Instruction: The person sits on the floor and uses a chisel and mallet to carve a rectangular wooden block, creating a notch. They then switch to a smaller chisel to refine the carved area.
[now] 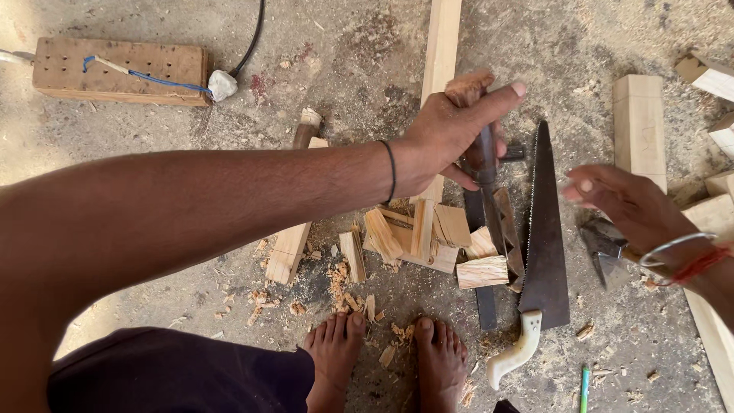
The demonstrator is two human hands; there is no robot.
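Note:
My left hand [451, 138] is wrapped around the dark handle of a chisel [483, 164]. The chisel stands nearly upright, frayed wooden top up, and its blade [497, 226] points down into a heap of split pale wood pieces [417, 229]. To the right hovers my right hand [623, 203], blurred, fingers spread and holding nothing. It wears a metal bangle and red thread at the wrist. It is just above a small metal-headed tool [604, 248] lying on the ground.
A hand saw [547, 245] with a white handle lies beside the chisel. My bare feet [386, 352] stand below the chips. A drilled wooden block [115, 69] with blue wire sits top left. Pale wood bars [638, 126] lie around; a green pencil [585, 386] is near the bottom.

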